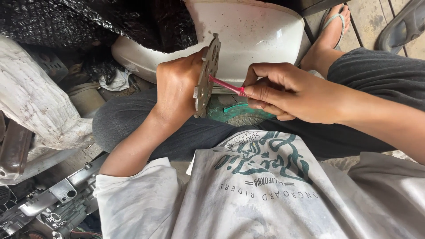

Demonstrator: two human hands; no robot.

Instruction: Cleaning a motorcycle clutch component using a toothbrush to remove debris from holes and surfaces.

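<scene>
My left hand (pixel 177 86) grips a flat grey metal disc (pixel 207 75) with several round holes and a notched rim, held upright and edge-on to the camera. My right hand (pixel 283 90) pinches a thin pink-red handled tool (pixel 226 85), possibly a small brush, whose tip touches the disc's right face. Both hands hover above my lap, over dark trousers. What the tool's tip looks like is hidden by the disc.
A white plastic vehicle panel (pixel 252 35) lies just beyond the hands, with black bubble wrap (pixel 88 22) at the top left. Metal engine parts (pixel 53 203) sit at the lower left. A green sandal (pixel 237 113) lies under the hands; my bare foot (pixel 332 31) is at the top right.
</scene>
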